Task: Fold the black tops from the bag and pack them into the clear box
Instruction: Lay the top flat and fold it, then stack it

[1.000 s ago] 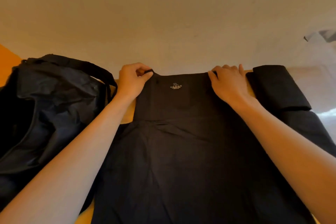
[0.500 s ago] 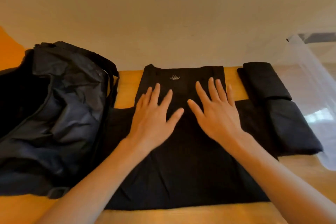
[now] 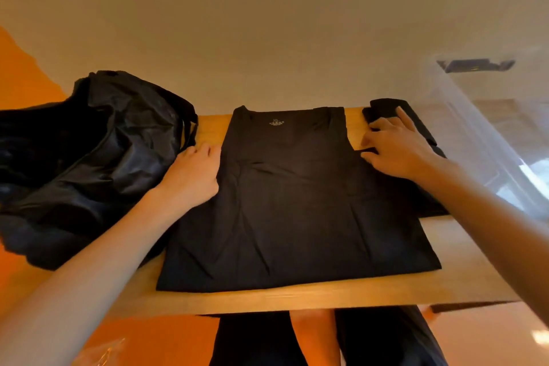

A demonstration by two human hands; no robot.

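Black top spread flat mid-table, one hand at each side edge, first fold not yet made.

The wooden table (image 3: 297, 297) carries everything: the crumpled bag (image 3: 89, 157) slumps at its left end and the clear box (image 3: 475, 128) stands off its right edge. The black top (image 3: 297, 202) lies between them, neck toward the far edge, with folded tops (image 3: 383, 107) stacked at the far right corner. It looks thin, light and floppy, and it'll likely sag unless taken by the seams. The left hand (image 3: 193, 175) curls its fingers on the left side seam under the armhole, and the right hand (image 3: 401, 148) appears to pinch the right edge, its other fingers resting across the stack.
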